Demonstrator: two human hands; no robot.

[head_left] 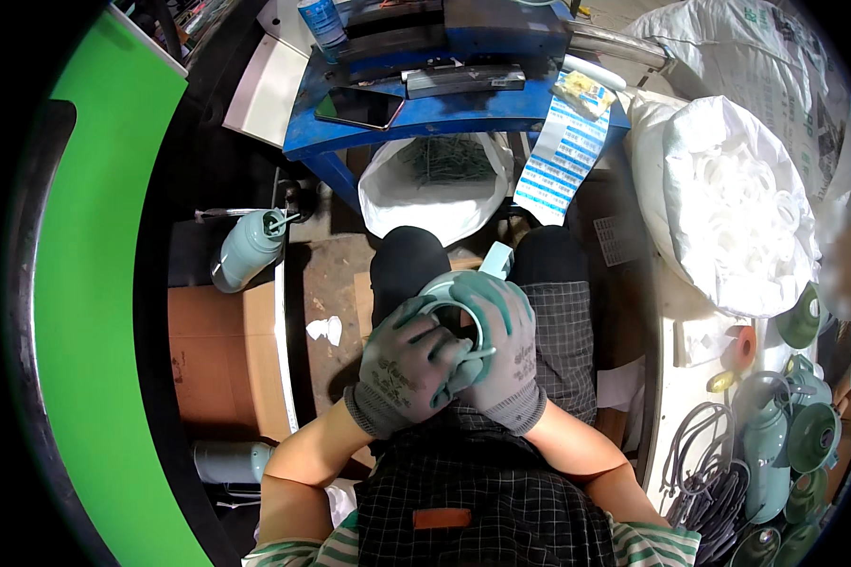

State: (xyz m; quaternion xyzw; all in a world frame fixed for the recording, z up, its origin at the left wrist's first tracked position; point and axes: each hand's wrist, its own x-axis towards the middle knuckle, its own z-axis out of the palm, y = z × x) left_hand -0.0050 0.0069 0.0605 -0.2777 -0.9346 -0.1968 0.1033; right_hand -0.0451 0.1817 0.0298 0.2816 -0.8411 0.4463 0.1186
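Both my hands wear grey knit gloves with green-coated palms and meet above my lap. Between them is a pale green hollow housing (pixel 496 260) with a round opening facing up and a block-like part sticking out on the far side. My right hand (pixel 506 350) wraps around the right side of this housing. My left hand (pixel 405 364) is closed at its left and near side, with bent fingers at the opening. A thin pale green stem juts out near those fingertips; what the left fingers pinch is hidden.
Ahead stands a blue bench (pixel 425 128) with a phone (pixel 359 108) and a label sheet (pixel 565 156). A white sack (pixel 433 213) sits below. Another green housing (pixel 250 250) lies left. On the right are a bag of white rings (pixel 742 203), cables (pixel 704 463) and green parts (pixel 766 454).
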